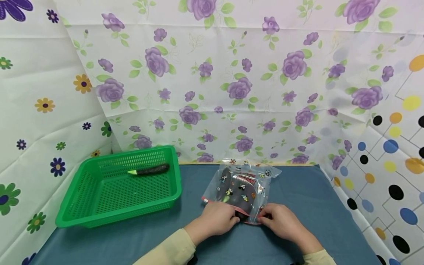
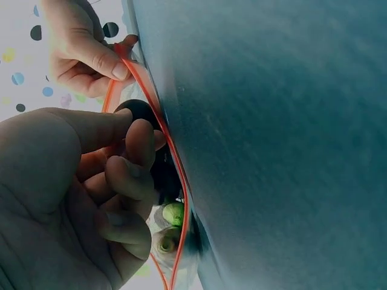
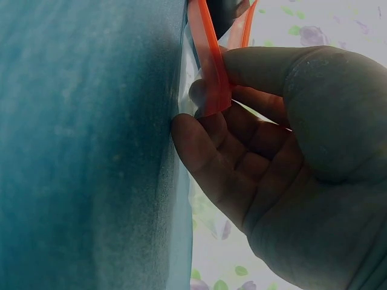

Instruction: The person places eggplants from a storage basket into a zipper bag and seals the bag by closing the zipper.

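A clear zip bag with cartoon prints and a red zip edge lies on the table, its mouth toward me. Dark eggplants fill it, seen through the printed plastic; pale green stem ends show inside the mouth in the left wrist view. My left hand pinches the rounded end of a dark eggplant at the opening, thumb against curled fingers. At the mouth's right corner, my right hand pinches the red zip edge between thumb and fingers.
A green plastic basket stands on the left of the blue-covered table. One thin dark eggplant with a light green end lies in it. Patterned cloth walls close in the back and both sides.
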`<state>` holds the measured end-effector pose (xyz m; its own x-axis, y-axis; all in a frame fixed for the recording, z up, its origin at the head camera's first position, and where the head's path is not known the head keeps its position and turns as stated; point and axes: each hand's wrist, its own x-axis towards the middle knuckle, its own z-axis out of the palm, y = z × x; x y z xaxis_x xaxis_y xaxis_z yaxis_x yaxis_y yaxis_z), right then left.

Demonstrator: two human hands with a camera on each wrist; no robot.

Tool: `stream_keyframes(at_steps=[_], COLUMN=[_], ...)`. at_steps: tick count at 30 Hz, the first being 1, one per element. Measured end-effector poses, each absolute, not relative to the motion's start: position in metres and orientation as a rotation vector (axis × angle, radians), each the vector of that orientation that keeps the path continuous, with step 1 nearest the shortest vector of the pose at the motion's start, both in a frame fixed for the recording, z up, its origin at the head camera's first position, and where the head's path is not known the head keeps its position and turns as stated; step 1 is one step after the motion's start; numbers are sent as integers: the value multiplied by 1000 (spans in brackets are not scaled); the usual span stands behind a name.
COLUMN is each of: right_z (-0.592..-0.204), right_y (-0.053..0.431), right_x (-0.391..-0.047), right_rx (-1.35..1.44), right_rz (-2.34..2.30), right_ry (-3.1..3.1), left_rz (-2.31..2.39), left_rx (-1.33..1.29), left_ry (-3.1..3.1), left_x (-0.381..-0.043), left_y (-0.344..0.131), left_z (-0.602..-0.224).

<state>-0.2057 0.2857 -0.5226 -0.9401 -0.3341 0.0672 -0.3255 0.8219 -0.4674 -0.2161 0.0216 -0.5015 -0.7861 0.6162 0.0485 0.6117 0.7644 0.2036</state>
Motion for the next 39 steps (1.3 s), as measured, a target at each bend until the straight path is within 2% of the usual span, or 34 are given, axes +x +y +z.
stream_keyframes(at_steps=[11, 21, 32, 39], right_z=[-524, -523, -522, -523], right_y=[286, 286, 284, 285], right_x=[-206, -206, -206, -206], right_rx=[-527, -517, -543, -541], right_rz=[-770, -772, -772, -770], right_ry=[2983, 2972, 2987, 2989], left_rz=[187, 147, 196, 283], left_rx=[1032, 940, 838, 859], left_ry=[3003, 3077, 3111, 3030], left_x=[-220, -219, -220, -219], left_y=[30, 39, 42, 33], left_z=[-507, -504, -506, -506])
